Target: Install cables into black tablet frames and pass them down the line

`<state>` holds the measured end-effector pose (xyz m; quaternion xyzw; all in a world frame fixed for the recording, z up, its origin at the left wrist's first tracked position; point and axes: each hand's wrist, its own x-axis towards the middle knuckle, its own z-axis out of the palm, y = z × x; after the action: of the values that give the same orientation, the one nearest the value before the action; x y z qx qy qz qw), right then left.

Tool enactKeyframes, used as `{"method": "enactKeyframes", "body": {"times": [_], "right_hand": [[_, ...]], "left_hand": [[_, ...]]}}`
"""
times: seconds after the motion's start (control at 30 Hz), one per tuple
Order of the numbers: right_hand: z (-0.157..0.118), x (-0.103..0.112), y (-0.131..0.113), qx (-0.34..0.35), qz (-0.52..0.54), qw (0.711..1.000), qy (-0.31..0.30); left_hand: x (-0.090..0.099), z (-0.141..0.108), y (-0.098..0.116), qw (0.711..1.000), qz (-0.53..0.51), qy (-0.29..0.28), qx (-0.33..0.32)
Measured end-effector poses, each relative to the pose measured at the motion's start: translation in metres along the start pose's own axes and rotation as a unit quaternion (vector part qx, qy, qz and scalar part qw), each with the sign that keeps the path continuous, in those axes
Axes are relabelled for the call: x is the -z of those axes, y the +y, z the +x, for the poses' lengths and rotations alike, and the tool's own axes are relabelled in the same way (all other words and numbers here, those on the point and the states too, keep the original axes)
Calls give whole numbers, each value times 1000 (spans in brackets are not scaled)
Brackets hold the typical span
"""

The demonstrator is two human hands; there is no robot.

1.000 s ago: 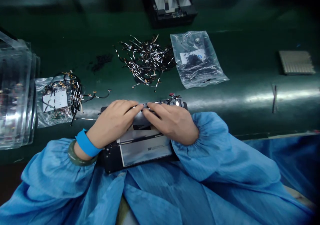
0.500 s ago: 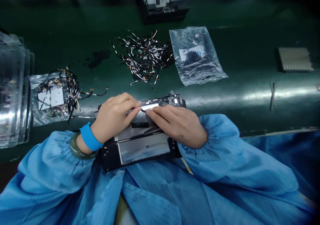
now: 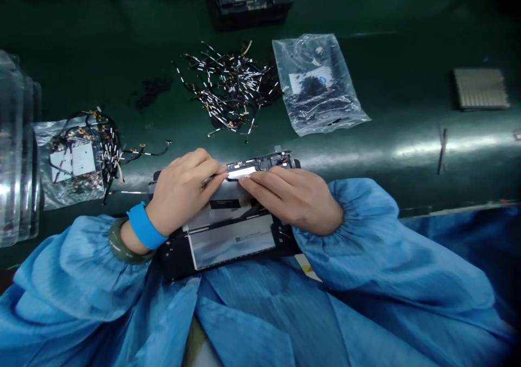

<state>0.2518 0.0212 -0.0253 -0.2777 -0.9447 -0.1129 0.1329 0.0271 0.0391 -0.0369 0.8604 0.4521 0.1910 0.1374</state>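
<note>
An opened black electronic device (image 3: 232, 242) with silvery panels lies in front of me at the table's edge. Along its far side runs a circuit board (image 3: 260, 162) with a bright white strip. My left hand (image 3: 185, 188) rests over the device's left part, its thumb and index finger pinched at the strip's left end; a thin dark piece shows between them, too small to name. Bent over the right part, my right hand (image 3: 295, 197) has its fingers pressed together, the tips touching the strip's near edge. Whatever lies under those fingers is hidden.
Beyond the device lies a heap of short black cables (image 3: 234, 87), with a clear bag (image 3: 321, 84) to its right. On the left are another bag with cables (image 3: 73, 163) and stacked clear trays (image 3: 18, 155). A black box (image 3: 250, 6) stands at the back.
The whole view has shifted slightly. My right fingers have moved a little off the board's white strip, more of which shows now. My left hand keeps its pinch.
</note>
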Motion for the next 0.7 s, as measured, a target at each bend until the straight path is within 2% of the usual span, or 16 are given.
{"method": "enactKeyframes", "body": {"times": [0.37,0.7], "right_hand": [[-7,-4,0,-23,-65,997,29],[-6,-6,0,-22,-52,997,49]], "left_hand": [[0,0,1,1000,22,-1,-2],[1,0,2,1000,22,-4,-5]]}}
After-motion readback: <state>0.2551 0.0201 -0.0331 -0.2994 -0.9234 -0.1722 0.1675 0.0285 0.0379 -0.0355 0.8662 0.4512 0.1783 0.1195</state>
